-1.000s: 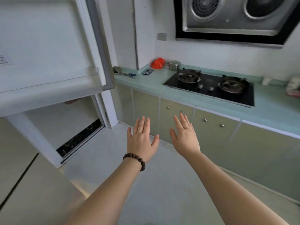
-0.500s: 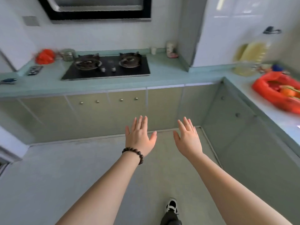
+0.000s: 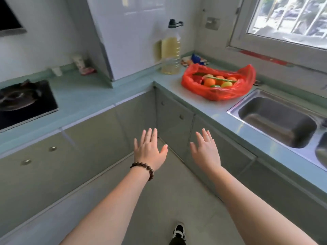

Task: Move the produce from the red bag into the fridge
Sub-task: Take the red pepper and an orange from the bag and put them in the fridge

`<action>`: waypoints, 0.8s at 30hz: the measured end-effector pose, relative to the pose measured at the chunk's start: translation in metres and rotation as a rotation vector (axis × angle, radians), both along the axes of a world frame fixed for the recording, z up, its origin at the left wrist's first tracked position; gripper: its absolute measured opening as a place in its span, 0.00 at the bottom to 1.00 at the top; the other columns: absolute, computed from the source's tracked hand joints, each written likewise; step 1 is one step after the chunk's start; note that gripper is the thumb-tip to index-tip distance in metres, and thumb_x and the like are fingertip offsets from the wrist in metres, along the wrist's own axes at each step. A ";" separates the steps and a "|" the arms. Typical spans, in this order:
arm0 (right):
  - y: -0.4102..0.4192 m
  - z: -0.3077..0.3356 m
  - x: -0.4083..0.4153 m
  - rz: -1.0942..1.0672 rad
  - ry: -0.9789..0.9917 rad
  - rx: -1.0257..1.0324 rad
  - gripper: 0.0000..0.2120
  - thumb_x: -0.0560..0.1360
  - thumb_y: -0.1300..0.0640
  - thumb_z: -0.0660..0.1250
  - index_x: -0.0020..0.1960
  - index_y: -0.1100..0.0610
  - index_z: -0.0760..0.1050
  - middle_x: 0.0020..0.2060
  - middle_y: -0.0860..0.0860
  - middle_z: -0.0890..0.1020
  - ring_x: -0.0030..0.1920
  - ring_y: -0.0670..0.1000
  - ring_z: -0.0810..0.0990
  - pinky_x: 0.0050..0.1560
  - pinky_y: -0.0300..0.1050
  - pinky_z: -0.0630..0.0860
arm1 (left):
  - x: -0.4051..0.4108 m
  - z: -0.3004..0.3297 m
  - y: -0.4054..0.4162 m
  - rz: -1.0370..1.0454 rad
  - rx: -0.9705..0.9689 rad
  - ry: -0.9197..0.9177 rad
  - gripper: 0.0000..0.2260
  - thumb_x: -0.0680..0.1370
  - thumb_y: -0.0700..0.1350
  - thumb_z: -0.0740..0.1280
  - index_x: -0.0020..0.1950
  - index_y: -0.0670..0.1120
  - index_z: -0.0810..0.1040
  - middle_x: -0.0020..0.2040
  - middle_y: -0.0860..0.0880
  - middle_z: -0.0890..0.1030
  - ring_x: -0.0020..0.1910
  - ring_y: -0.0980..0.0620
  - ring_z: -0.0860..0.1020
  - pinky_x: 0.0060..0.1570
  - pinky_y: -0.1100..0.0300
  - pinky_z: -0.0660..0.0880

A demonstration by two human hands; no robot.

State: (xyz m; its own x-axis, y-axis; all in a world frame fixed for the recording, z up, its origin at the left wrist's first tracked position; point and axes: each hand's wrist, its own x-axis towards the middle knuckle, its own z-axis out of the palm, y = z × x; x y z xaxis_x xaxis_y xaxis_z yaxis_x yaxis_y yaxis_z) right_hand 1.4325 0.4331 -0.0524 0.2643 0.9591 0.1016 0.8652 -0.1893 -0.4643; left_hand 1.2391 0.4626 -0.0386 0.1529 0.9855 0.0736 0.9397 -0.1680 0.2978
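Two empty hands, left hand [image 3: 149,151] and right hand [image 3: 206,152] (fingers spread), well short of red bag [image 3: 217,92].

Stove [image 3: 26,101] cut by left edge

The red bag [image 3: 246,80] is showing as thin, crinkled, translucent plastic with a glossy sheen. The produce [image 3: 209,82] inside is presenting smooth, slightly shiny skins. The tabletop [image 3: 85,101] is appearing as a smooth, semi-gloss pale green surface, and it is reflecting light. The sink [image 3: 276,121] is showing brushed metal with a dull shine. The bottle [image 3: 170,55] is reading as clear ribbed plastic under a dark plastic cap. The hob [image 3: 26,110] is presenting glossy black glass. The cabinet doors [image 3: 99,138] are looking smooth and satin, with small metal knobs. The bracelet [image 3: 142,167] on the left wrist is showing dark, rounded, wood-like beads.
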 end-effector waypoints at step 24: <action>0.240 0.005 0.229 -0.328 0.002 -0.005 0.26 0.78 0.48 0.57 0.74 0.56 0.58 0.76 0.55 0.54 0.76 0.53 0.49 0.76 0.49 0.48 | 0.243 0.013 0.324 -0.409 0.026 0.008 0.32 0.77 0.60 0.53 0.77 0.49 0.48 0.78 0.49 0.51 0.76 0.52 0.47 0.74 0.46 0.46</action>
State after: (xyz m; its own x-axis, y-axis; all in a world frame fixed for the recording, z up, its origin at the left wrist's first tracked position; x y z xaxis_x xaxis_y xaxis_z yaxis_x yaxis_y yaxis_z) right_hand 1.6620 0.6733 -0.0477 0.5599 0.8230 0.0963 0.7567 -0.4605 -0.4640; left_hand 1.4825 0.7868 -0.0254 0.5322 0.8413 0.0949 0.7963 -0.5355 0.2813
